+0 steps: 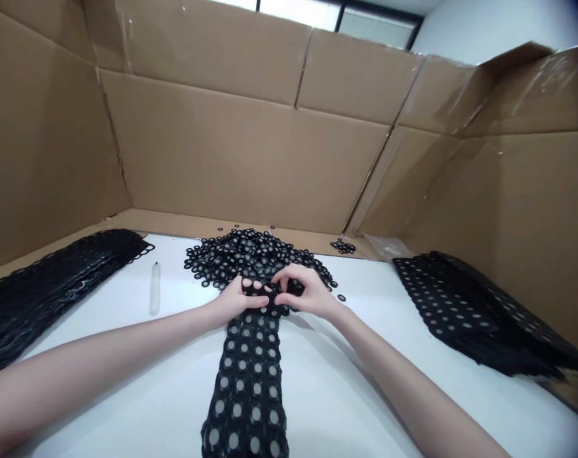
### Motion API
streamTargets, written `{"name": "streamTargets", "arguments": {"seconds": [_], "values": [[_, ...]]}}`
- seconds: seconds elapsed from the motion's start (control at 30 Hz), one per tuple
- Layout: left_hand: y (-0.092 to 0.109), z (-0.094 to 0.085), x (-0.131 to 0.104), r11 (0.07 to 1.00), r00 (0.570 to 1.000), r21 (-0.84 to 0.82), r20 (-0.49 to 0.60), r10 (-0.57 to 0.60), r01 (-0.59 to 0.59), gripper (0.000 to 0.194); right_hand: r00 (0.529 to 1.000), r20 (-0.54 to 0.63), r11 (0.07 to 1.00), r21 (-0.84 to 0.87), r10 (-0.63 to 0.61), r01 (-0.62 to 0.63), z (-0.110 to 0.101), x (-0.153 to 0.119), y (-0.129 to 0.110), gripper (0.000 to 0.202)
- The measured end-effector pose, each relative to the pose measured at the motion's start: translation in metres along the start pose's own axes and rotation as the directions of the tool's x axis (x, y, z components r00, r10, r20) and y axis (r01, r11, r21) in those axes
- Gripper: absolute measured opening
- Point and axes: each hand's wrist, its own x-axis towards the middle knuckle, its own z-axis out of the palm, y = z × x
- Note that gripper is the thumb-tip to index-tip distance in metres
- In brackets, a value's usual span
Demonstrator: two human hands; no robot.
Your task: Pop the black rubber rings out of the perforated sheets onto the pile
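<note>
A black strip [250,385] with rows of pale round spots runs from the bottom edge up to both hands. My left hand [241,300] is closed on the strip's far end, thumb on top and fingers beneath, with skin showing through its holes. My right hand [306,291] is bent in a pinch at the right side of that end; whatever sits between its fingertips is too small to make out. Just behind the hands lies a heap of small black rings [250,251], partly hidden by them.
Black openwork strips [74,280] are stacked at the left, and spotted black sheets [465,305] at the right. A white pen-like tool [155,289] lies left of the heap. A few rings [343,247] sit apart. Cardboard walls [241,146] surround the white table [346,394].
</note>
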Motion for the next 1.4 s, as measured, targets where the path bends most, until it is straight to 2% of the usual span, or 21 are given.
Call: {"name": "streamTargets", "arguments": {"seconds": [0.07,0.13,0.27,0.43,0.5,0.6,0.63,0.67,0.77,0.8,0.87,1.0,1.1,1.17,1.27,1.4], "values": [[-0.001,0.000,0.000,1.000,1.000,-0.002,0.003,0.017,-0.017,0.027,0.999,0.030,1.000,-0.011,-0.018,0.019,0.005,0.001,-0.004,0.013],[-0.002,0.000,0.001,0.999,1.000,-0.024,0.011,0.021,-0.021,0.028,0.998,-0.055,0.999,0.016,0.040,-0.040,0.007,0.001,-0.003,0.019],[-0.002,-0.001,0.003,0.997,1.000,-0.076,0.010,-0.014,0.015,0.032,0.962,-0.223,0.986,0.080,0.158,-0.144,0.007,0.003,0.004,0.019],[-0.004,-0.002,0.002,0.997,1.000,-0.082,0.025,-0.004,0.006,0.030,0.928,-0.332,0.985,0.054,0.171,-0.162,0.004,0.006,0.008,0.016],[-0.005,-0.002,0.000,0.998,1.000,-0.061,0.027,0.002,0.000,0.027,0.870,-0.443,0.976,0.082,0.218,-0.203,-0.005,0.008,0.010,0.017],[-0.004,0.000,-0.003,1.000,0.999,-0.010,0.040,0.013,-0.012,0.025,0.724,-0.628,0.954,0.123,0.287,-0.272,-0.017,0.009,0.019,0.019],[-0.003,0.000,-0.003,1.000,0.999,0.013,0.051,0.015,-0.016,0.024,0.716,-0.637,0.953,0.110,0.285,-0.282,-0.018,0.009,0.022,0.020],[-0.001,0.001,-0.003,0.999,0.998,0.033,0.064,0.018,-0.020,0.024,0.736,-0.620,0.955,0.081,0.272,-0.285,-0.016,0.010,0.026,0.022],[0.002,0.001,-0.002,0.997,0.996,0.069,0.081,0.038,-0.043,0.028,0.882,-0.436,0.967,-0.086,0.182,-0.242,0.002,0.012,0.033,0.024],[0.002,0.001,-0.002,0.996,0.996,0.076,0.083,0.044,-0.050,0.028,0.916,-0.373,0.970,-0.124,0.150,-0.209,0.009,0.014,0.033,0.025],[0.001,0.000,-0.001,0.995,0.994,0.085,0.096,0.048,-0.056,0.029,0.952,-0.291,0.979,-0.147,0.094,-0.141,0.018,0.017,0.028,0.026],[-0.003,-0.003,0.001,0.993,0.990,0.078,0.119,0.076,-0.086,0.028,0.972,-0.232,0.996,-0.071,0.036,-0.053,0.016,0.017,0.003,0.026],[-0.003,-0.003,0.002,0.988,0.989,0.107,0.110,0.098,-0.110,0.019,0.997,-0.055,0.997,-0.065,-0.047,0.044,0.015,0.013,-0.016,0.020],[-0.002,-0.003,0.002,0.986,0.990,0.122,0.099,0.104,-0.116,0.016,0.997,-0.001,0.993,-0.088,-0.074,0.073,0.019,0.011,-0.021,0.018],[0.001,-0.003,0.001,0.992,0.989,0.083,0.124,0.081,-0.092,0.020,0.995,-0.090,0.995,-0.095,-0.030,0.022,0.025,0.008,-0.018,0.014],[0.001,-0.004,0.001,1.000,0.987,0.017,0.158,0.016,-0.019,0.024,0.973,-0.223,0.996,-0.049,0.064,-0.077,0.022,0.005,-0.008,0.011]]}}
